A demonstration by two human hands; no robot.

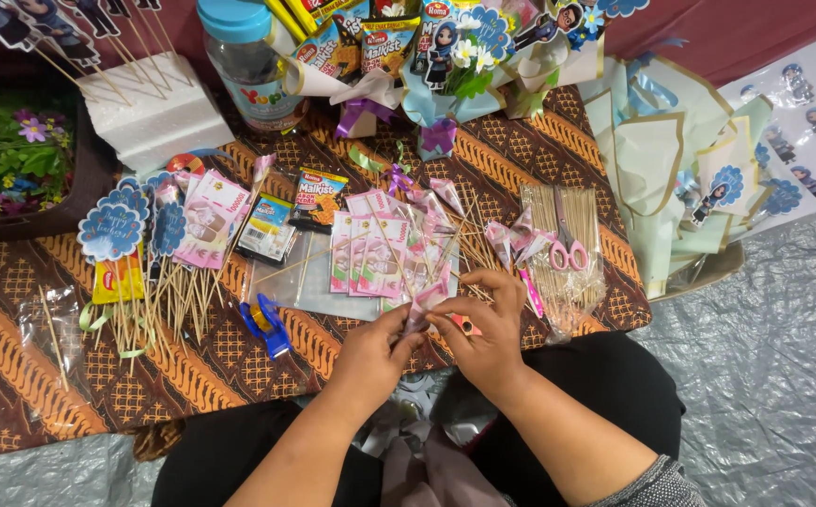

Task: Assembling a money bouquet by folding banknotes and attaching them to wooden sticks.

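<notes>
We see the left hand [370, 357] and right hand [488, 329] close together, both pinching a small pink folded note [424, 302] between their fingertips. Just beyond them lie more pink notes [375, 253] on skewers, and pink scissors [568, 252] lie beyond the right hand.

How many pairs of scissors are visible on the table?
1. The pink-handled scissors lie on the clear bag of skewers, just beyond the right hand. More may be hidden under the clutter.

one pink scissors [569, 253], one blue-lidded jar [246, 58]
</notes>
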